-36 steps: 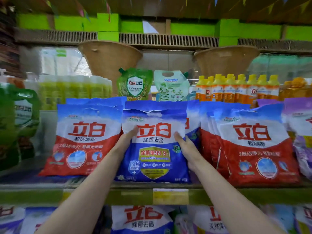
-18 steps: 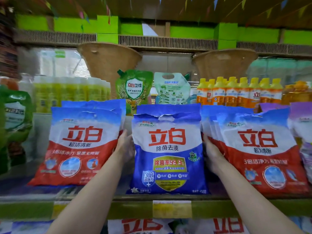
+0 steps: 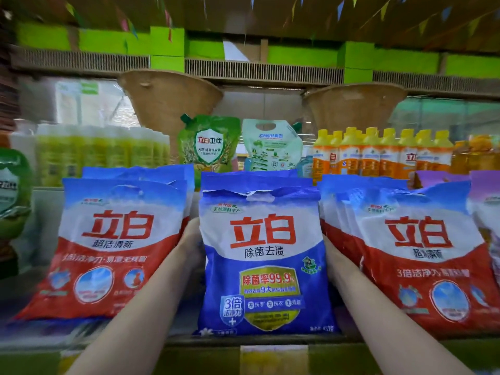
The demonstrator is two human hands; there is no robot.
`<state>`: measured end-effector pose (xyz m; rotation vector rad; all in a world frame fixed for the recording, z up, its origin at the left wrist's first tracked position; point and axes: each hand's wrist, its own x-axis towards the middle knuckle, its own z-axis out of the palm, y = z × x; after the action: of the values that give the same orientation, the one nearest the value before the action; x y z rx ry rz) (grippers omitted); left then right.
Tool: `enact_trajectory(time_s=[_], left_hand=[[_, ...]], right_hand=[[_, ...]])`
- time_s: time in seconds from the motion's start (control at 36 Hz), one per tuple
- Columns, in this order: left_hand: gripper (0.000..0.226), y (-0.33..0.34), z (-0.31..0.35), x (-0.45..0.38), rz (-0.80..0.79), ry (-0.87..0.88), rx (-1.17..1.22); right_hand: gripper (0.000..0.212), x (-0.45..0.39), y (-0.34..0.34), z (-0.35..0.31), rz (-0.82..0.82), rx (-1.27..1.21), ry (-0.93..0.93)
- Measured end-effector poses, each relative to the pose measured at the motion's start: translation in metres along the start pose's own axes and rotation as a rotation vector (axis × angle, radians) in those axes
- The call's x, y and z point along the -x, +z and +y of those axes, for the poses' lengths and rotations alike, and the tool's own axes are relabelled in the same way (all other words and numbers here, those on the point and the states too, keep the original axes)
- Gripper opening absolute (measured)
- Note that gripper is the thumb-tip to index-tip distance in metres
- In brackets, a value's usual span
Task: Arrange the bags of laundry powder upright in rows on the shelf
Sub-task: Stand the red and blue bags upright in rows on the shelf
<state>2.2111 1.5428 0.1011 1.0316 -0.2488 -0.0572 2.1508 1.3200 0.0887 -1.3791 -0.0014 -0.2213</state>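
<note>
- Two hands are on the blue bag point(image 3: 263, 263) right now, one at each side, and it stands upright at the middle of the shelf point(image 3: 189, 347), its base just behind the front edge.
- Left hand point(image 3: 190, 239) presses against the bag's left side; its fingers slip behind the pack, so I cannot tell whether they curl round it.
- Right hand point(image 3: 331, 253) is at the right side, and it is the same story there: fingers hidden behind the bag, grip unclear.
- Big red characters on the blue bag read 立白, with 除菌去渍 beneath, a yellow panel saying 除菌率99.9%, and a 3倍 badge low on the left.
- More blue tops show directly behind it, in a row running back.
- Towards the shelf's left end, a red-and-white bag point(image 3: 108, 247) leans back, marked 立白 超洁清新, with others behind it.
- Towards the right end, a matching red bag point(image 3: 424, 255) fronts a tight stack, reading 立白 and 3倍洁净力.
- Purple bags point(image 3: 484, 196) peek in at the far right edge.
- Along the back edge stand a green pouch point(image 3: 209, 144) labelled 立白卫士, a pale pouch point(image 3: 272, 147), and orange bottles point(image 3: 378, 155) with yellow caps.
- A yellow price tag point(image 3: 273, 358) sits on the front edge, blurred beyond reading.
</note>
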Motion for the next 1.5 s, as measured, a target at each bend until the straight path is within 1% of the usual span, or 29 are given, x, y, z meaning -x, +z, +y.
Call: enact_trajectory(time_s=[0.06, 0.08, 0.11, 0.17, 0.22, 0.28, 0.39, 0.42, 0.47, 0.53, 0.58, 0.61, 0.64, 0.69, 0.75, 0.81, 0.86, 0.92, 0.94, 1.0, 1.06, 1.17, 1.22, 1.28, 1.33, 1.39, 1.42, 1.47, 1.5], left_hand=[[0.057, 0.0, 0.006, 0.002, -0.131, 0.008, 0.076], [0.065, -0.004, 0.01, 0.001, -0.188, 0.01, 0.111], [0.074, -0.006, 0.019, 0.002, -0.228, 0.012, 0.104], [0.086, -0.005, 0.034, 0.0, -0.265, 0.01, 0.03], [0.088, -0.001, 0.049, -0.007, -0.275, 0.01, -0.024], [0.078, 0.003, 0.065, -0.017, -0.172, 0.026, -0.131], [0.033, 0.014, 0.085, -0.037, 0.011, -0.022, -0.425], [0.026, 0.017, 0.087, -0.043, 0.046, -0.027, -0.502], [0.017, 0.018, 0.086, -0.055, 0.07, -0.05, -0.614], [0.011, 0.017, 0.085, -0.066, 0.123, -0.023, -0.722], [0.011, 0.018, 0.084, -0.075, 0.215, 0.08, -0.76], [0.011, 0.019, 0.084, -0.079, 0.267, 0.135, -0.734], [0.01, 0.02, 0.084, -0.082, 0.313, 0.179, -0.704], [0.018, 0.021, 0.082, -0.081, 0.367, 0.247, -0.698], [0.024, 0.016, 0.077, -0.079, 0.332, 0.306, -0.789], [0.023, 0.01, 0.073, -0.075, 0.313, 0.321, -0.949], [0.017, 0.007, 0.074, -0.071, 0.329, 0.319, -1.093], [0.005, 0.007, 0.08, -0.061, 0.33, 0.317, -1.191], [0.017, 0.007, 0.082, -0.059, 0.332, 0.31, -1.21], [0.029, 0.008, 0.086, -0.053, 0.321, 0.318, -1.194], [0.031, 0.009, 0.086, -0.05, 0.342, 0.371, -1.191], [0.033, 0.007, 0.078, -0.052, 0.359, 0.501, -1.192], [0.034, 0.004, 0.073, -0.054, 0.348, 0.532, -1.214], [0.031, 0.004, 0.075, -0.055, 0.321, 0.517, -1.24], [0.022, 0.008, 0.082, -0.054, 0.297, 0.473, -1.282], [0.014, 0.012, 0.091, -0.055, 0.262, 0.446, -1.29], [0.015, 0.013, 0.093, -0.057, 0.237, 0.445, -1.247], [0.031, 0.014, 0.094, -0.061, 0.224, 0.482, -1.1], [0.036, 0.016, 0.095, -0.063, 0.239, 0.513, -1.02]], right_hand=[[0.033, -0.004, -0.002, -0.003, -0.007, 0.012, -0.026], [0.038, -0.011, -0.006, -0.005, -0.031, -0.034, -0.03], [0.046, -0.015, -0.005, -0.012, -0.039, -0.017, -0.042], [0.054, -0.029, -0.001, -0.028, -0.01, -0.015, -0.069], [0.056, -0.036, 0.007, -0.052, -0.003, -0.043, -0.111], [0.046, -0.044, 0.014, -0.077, 0.009, 0.038, -0.138], [0.018, -0.066, 0.016, -0.104, 0.129, 0.409, -0.177], [0.016, -0.071, 0.015, -0.105, 0.149, 0.487, -0.164], [0.025, -0.08, 0.013, -0.102, 0.187, 0.596, -0.105], [0.024, -0.082, 0.017, -0.1, 0.205, 0.668, -0.086], [0.038, -0.087, 0.019, -0.1, 0.251, 0.794, -0.119], [0.044, -0.089, 0.019, -0.101, 0.295, 0.861, -0.167], [0.048, -0.092, 0.019, -0.102, 0.346, 0.877, -0.231], [0.049, -0.097, 0.017, -0.101, 0.352, 0.796, -0.299], [0.046, -0.099, 0.012, -0.097, 0.324, 0.776, -0.258], [0.044, -0.096, 0.009, -0.094, 0.279, 0.806, -0.219], [0.047, -0.089, 0.007, -0.097, 0.235, 0.82, -0.183], [0.05, -0.081, 0.008, -0.103, 0.212, 0.879, -0.138], [0.051, -0.076, 0.01, -0.103, 0.203, 0.943, -0.119], [0.048, -0.071, 0.014, -0.103, 0.184, 1.054, -0.074], [0.042, -0.072, 0.017, -0.099, 0.182, 1.121, -0.031], [0.048, -0.075, 0.016, -0.091, 0.253, 1.292, -0.078], [0.042, -0.076, 0.013, -0.087, 0.269, 1.283, -0.106], [0.027, -0.079, 0.011, -0.082, 0.23, 1.236, -0.157], [0.033, -0.081, 0.012, -0.078, 0.195, 1.174, -0.207], [0.032, -0.082, 0.014, -0.08, 0.169, 1.181, -0.208], [0.027, -0.083, 0.015, -0.083, 0.182, 1.181, -0.219], [0.011, -0.085, 0.017, -0.092, 0.244, 1.099, -0.309], [0.009, -0.086, 0.018, -0.098, 0.296, 1.041, -0.372]])
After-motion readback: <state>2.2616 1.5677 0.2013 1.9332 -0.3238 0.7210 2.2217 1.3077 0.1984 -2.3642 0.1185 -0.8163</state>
